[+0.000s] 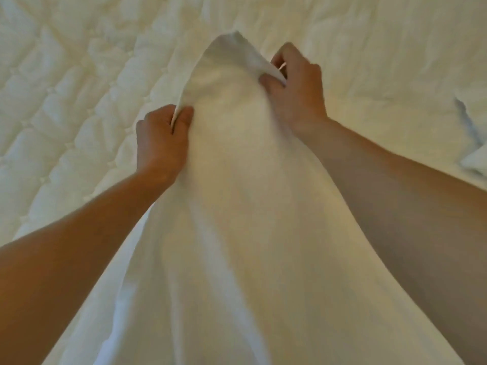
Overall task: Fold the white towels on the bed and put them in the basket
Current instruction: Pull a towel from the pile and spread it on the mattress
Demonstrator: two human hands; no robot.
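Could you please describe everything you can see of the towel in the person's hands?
The towel is plain white, soft-looking cloth, unfolded and slightly blurred. The left hand and right hand each pinch its far edge, which arches into a peak between them. From there it drapes toward the camera between the forearms, widening with gentle folds, above the quilted bed.

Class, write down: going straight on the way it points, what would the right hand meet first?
Likely the raised fold of the white cloth towel the right hand pinches; beyond, the quilted cream bed.
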